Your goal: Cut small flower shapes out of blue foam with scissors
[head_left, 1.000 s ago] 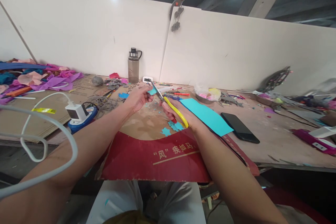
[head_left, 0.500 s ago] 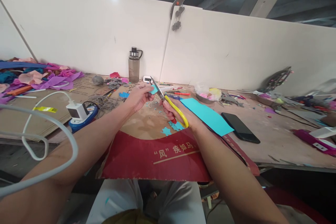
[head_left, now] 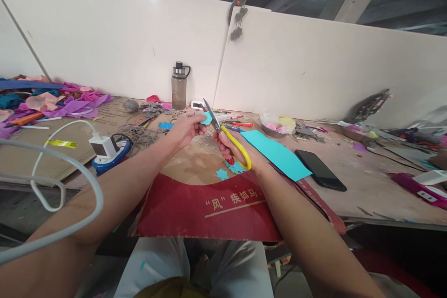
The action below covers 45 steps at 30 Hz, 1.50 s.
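Note:
Between the thumb and fingers of my left hand [head_left: 190,129] is a small piece of turquoise paper [head_left: 207,118]. My right hand [head_left: 228,145] is closed round scissors [head_left: 239,146] with yellow and red handles. Their blades are parted and point up and away, right beside the paper piece. Below my right hand, cut turquoise paper shapes [head_left: 221,174] with jagged edges lie on a red and brown cardboard sheet [head_left: 209,214]. A larger turquoise paper sheet [head_left: 277,153] rests to the right of my right wrist, partly behind it.
A black phone [head_left: 320,170] lies right of the large sheet. A bottle [head_left: 179,88] stands by the white partition [head_left: 139,42]. At left are a blue power strip [head_left: 113,157], a white cable [head_left: 99,195] and coloured scraps [head_left: 70,102]. A bowl [head_left: 275,130] sits behind.
The paper piece has shifted slightly in my left fingers, and more of its face shows. The scissor blades have moved a little and stay parted.

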Motion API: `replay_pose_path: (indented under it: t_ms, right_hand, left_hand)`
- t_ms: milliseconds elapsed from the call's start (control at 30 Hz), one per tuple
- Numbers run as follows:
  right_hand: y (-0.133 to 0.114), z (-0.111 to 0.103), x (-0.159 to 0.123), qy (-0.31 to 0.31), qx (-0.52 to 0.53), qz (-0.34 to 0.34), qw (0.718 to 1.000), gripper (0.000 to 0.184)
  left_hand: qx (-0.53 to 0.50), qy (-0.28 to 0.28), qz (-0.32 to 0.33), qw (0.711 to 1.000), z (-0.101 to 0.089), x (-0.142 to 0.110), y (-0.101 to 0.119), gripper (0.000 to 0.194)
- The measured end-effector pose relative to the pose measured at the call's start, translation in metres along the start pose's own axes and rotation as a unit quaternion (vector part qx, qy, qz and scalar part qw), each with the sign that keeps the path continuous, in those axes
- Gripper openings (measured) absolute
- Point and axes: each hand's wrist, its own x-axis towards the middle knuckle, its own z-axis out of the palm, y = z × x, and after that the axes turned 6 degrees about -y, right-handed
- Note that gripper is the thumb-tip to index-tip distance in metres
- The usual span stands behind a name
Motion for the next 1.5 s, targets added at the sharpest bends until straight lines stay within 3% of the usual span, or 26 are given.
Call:
replay_pose_path:
  t_ms: [433, 967, 1267, 1500]
  right_hand:
    - [0.0021, 0.0014, 0.0003, 0.002, 0.023, -0.018, 1.0, 0.071]
    - [-0.0025, 0.0056, 0.0002, 0.015, 0.061, -0.001, 0.998, 0.075]
    - [-0.0004, 0.0053, -0.0007, 0.062, 0.03, -0.007, 0.998, 0.072]
    - [0.0012, -0.0003, 0.0033, 0.058, -0.006, -0.038, 0.998, 0.07]
  left_hand:
    - [-0.007, -0.031, -0.014, 0.999, 0.0019, -0.0014, -0.0045, 0.02]
    - [0.003, -0.014, -0.028, 0.999, 0.0035, -0.0022, -0.0037, 0.019]
    - [0.012, -0.011, -0.04, 0.999, 0.0034, -0.0032, -0.0007, 0.014]
    - [0.021, 0.013, 0.004, 1.0, 0.0033, -0.0004, 0.0015, 0.022]
